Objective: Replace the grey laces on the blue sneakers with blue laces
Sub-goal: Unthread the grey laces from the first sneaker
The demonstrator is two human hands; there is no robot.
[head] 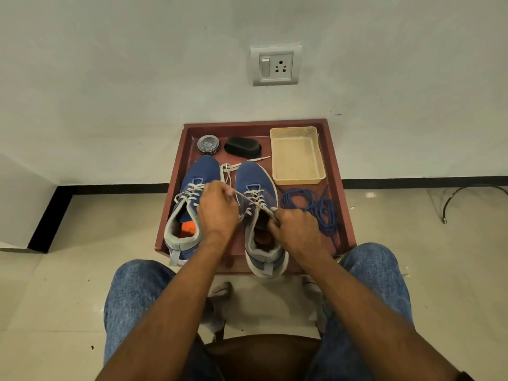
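Right hand [298,229] and left hand [218,209] pinch grey lace [254,200].

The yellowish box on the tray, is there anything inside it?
Empty. The yellowish box shows only its bare bottom; the blue laces lie outside it on the tray.
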